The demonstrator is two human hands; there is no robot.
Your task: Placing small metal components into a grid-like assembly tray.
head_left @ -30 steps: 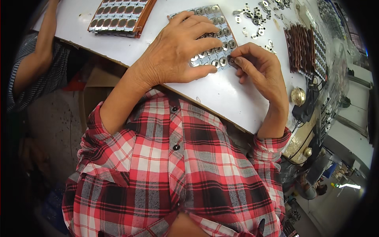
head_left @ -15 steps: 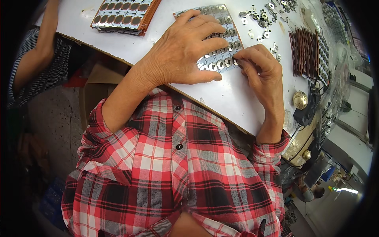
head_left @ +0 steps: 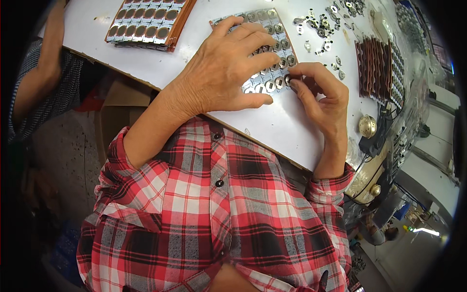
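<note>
A light-blue circuit board panel (head_left: 263,80) lies on the white table, with rows of round silver metal clips (head_left: 270,86) on it. My left hand (head_left: 228,70) is spread flat over the panel's left part, fingers apart, hiding much of it. At the right end of the nearest row, my right hand (head_left: 322,95) has thumb and forefinger pinched together at a clip (head_left: 287,79). Whether the fingers grip that clip or something smaller is hidden by the fingertips.
Loose silver clips and small dark parts (head_left: 322,28) are scattered beyond my right hand. A stack of panels with dark round pads (head_left: 141,30) lies at the far left. More panels (head_left: 372,68) stand on edge at right, near a round metal object (head_left: 368,126). Another person's arm (head_left: 48,58) rests at left.
The whole view has shifted slightly. My right fingertips remain at the end of the near row, with the hand turned a little. My left hand keeps its place on the panel.
</note>
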